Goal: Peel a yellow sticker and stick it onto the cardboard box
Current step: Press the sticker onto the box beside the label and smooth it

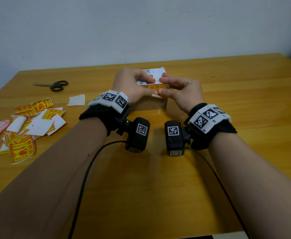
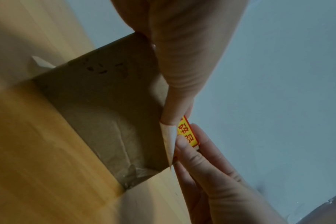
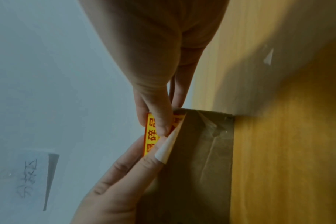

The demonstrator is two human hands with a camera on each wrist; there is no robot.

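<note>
Yellow sticker [image 1: 156, 87] pinched by left hand [image 1: 132, 85] and right hand [image 1: 181, 92] above cardboard box [image 1: 151, 103].

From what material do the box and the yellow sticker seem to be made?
Box: likely cardboard, matte brown, creased and scuffed on its side. Yellow sticker: apparently glossy printed paper or film with red characters; its white backing, likely paper, curls away at one corner.
</note>
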